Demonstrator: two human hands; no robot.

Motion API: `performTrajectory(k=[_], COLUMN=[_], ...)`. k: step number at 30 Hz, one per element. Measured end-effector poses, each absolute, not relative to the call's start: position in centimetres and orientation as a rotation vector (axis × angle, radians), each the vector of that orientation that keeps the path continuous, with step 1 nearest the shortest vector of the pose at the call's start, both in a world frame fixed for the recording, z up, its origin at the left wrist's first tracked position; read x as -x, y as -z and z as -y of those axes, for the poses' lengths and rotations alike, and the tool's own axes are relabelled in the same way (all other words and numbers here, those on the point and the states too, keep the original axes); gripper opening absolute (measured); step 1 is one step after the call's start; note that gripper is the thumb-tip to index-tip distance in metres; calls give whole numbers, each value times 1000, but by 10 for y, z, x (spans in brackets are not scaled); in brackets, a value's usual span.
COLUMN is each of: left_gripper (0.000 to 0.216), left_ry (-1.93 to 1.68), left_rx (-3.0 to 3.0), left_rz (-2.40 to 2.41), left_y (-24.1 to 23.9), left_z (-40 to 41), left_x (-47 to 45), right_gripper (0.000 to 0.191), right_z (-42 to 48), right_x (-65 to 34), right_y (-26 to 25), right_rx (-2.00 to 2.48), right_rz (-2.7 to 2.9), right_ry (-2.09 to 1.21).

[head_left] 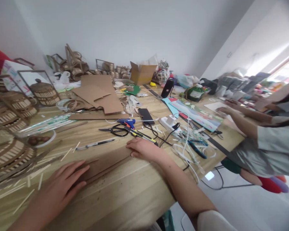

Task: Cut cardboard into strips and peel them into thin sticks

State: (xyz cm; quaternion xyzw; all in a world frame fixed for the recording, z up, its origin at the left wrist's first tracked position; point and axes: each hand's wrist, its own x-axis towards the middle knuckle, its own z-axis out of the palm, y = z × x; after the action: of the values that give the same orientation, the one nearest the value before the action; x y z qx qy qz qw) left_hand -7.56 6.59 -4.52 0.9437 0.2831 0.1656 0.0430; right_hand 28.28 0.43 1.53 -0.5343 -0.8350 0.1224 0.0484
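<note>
A folded brown cardboard strip lies on the wooden table in front of me. My left hand rests over its left end, fingers stretched out and thumb apart. At the other end my right hand has its fingers bent down onto the strip, pinching its tip. Just beyond that hand lies a yellow-and-black utility knife. Black-handled scissors, a blue glue gun and a pen are close by. Thin wooden sticks are scattered left of the strip.
Woven baskets crowd the left. Behind are cardboard sheets and an open box. A phone, power strip, loose cables and pliers lie to the right. A co-worker's arm reaches over the table's right side.
</note>
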Motion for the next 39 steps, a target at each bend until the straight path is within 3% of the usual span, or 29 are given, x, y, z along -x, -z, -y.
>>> performTrajectory(k=[9,20,30,39], left_gripper=[39,37,43,30], left_ry=[-471,-473,-422,-324], left_rx=[-2829,-2855,-2793,-2719], left_rz=[-845,-870,-855,-818], left_y=[61,70,43,26], left_z=[-80,-79,-66,-58], left_x=[88,91,76,72], right_gripper=[15,14,30,43], right_z=[-7,-10,-7,-9], right_x=[-264,-259,-272,-285], right_y=[-24,-27,-17,-8], right_rx=[1741,1815,1669,1561], right_rz=[2650,2625,2543,2511], right_ry=[-243,-245,-336,-415])
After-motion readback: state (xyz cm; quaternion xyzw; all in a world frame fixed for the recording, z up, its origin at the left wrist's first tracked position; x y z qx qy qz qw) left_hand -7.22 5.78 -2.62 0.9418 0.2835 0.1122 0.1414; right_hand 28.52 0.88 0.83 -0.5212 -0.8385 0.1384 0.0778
